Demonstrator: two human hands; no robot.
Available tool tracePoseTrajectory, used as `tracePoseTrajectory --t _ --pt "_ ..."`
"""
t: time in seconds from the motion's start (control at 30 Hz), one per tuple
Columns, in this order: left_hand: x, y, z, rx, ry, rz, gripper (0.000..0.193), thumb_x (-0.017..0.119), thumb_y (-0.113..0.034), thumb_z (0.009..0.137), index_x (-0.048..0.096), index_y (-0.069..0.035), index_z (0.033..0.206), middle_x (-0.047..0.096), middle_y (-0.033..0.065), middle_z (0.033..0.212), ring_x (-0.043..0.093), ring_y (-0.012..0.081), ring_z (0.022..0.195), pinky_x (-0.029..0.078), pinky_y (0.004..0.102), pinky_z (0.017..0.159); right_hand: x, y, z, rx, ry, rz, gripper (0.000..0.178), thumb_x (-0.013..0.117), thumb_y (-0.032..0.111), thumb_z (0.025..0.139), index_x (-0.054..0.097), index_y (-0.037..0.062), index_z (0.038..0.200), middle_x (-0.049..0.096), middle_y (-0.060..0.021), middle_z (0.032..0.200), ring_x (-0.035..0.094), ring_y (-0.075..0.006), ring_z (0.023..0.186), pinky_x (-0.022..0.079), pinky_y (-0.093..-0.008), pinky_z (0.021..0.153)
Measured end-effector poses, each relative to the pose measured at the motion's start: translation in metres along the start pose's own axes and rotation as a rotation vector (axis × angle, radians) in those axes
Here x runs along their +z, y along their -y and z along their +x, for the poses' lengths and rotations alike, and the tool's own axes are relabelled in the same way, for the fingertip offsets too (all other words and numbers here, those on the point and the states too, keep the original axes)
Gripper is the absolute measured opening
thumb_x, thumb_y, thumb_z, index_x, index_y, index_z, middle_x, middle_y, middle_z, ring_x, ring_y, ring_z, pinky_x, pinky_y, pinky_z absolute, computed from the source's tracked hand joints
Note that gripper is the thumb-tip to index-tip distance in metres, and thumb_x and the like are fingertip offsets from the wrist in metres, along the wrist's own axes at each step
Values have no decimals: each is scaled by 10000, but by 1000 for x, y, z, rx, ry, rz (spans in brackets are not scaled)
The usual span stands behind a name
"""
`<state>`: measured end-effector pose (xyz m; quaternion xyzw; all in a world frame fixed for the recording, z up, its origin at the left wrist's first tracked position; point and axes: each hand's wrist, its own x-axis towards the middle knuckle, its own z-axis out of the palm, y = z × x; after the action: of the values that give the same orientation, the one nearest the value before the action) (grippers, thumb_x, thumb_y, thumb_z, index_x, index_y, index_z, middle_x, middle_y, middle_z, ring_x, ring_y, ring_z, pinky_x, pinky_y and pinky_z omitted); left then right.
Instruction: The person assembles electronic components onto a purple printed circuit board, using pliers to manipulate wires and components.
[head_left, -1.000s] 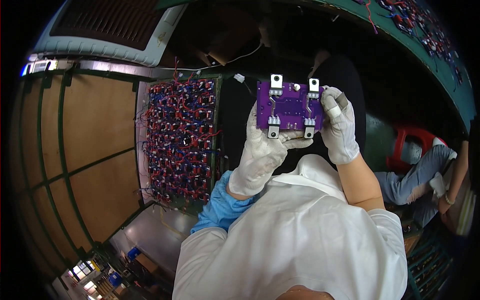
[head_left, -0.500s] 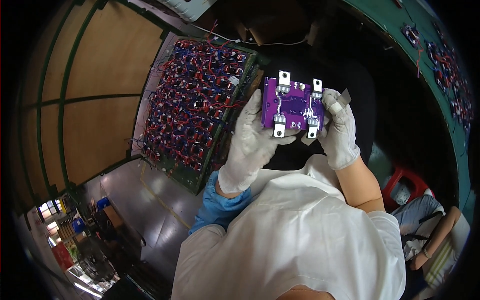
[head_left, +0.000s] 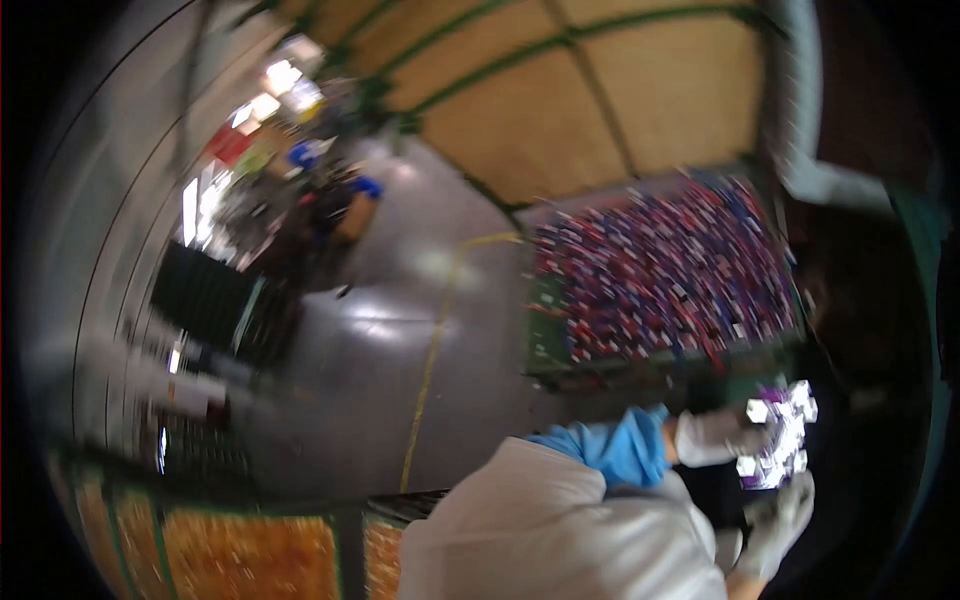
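Observation:
A purple circuit board (head_left: 785,440) with several bright metal tabs is at the lower right, smeared by motion and glare. My left hand (head_left: 715,438), white-gloved and with a blue sleeve at the wrist, holds its left side. At the board's lower edge is my right hand (head_left: 782,525), also in a white glove, its fingers closed against the board. Blur hides the exact finger contact, and the grey strip seen earlier at the right fingers cannot be made out.
A green-edged tray (head_left: 545,340) piled with small wired parts in red, blue and black lies beyond my left hand. Brown panels in green frames (head_left: 670,90) stand behind it. A yellow line (head_left: 430,375) crosses the grey floor (head_left: 375,400) to the left.
My view has swung left, so the hands and board now appear at the lower right and the tray right of centre. Both hands stay at the board.

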<state>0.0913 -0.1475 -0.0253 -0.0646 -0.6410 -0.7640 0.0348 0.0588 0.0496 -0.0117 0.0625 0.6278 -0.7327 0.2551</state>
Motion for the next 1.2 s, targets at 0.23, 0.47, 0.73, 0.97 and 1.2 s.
tracePoseTrajectory --t 0.23,0.47,0.73,0.97,1.2 --pt "-27 -13 -25 -190 -215 -352 640 515 -372 919 231 -44 1388 480 51 1235 461 111 1124 388 242 938 7 49 12 -301 183 -344 378 497 318 921 471 70 1205 496 -11 872 449 -106 726 381 -231 652" --pt "-56 1 -24 -130 -37 -422 714 454 -487 910 220 -12 1389 430 90 1287 447 133 1135 368 282 952 35 70 -15 -296 200 -448 311 446 276 948 478 49 1158 547 -29 826 459 -119 620 398 -233 587" --pt "-37 -20 -22 -137 -58 -204 586 457 -450 927 333 -31 1318 499 15 1042 473 67 914 409 237 772 23 72 -16 -632 228 -528 250 424 211 959 537 -11 991 594 -92 838 546 -158 701 460 -284 662" --pt "-35 -19 -38 -138 17 -327 715 488 -397 923 138 -29 1426 308 104 1416 329 146 1271 292 269 1031 27 72 -25 -427 13 -508 220 455 214 936 572 52 1027 542 -28 764 461 -94 629 387 -207 550" --pt "-21 -44 -45 14 87 -658 697 527 -480 866 295 -58 1369 480 82 1262 518 157 1098 457 345 917 27 59 -18 -477 -45 -409 218 464 261 932 505 74 1035 437 43 729 376 -22 586 311 -162 496"
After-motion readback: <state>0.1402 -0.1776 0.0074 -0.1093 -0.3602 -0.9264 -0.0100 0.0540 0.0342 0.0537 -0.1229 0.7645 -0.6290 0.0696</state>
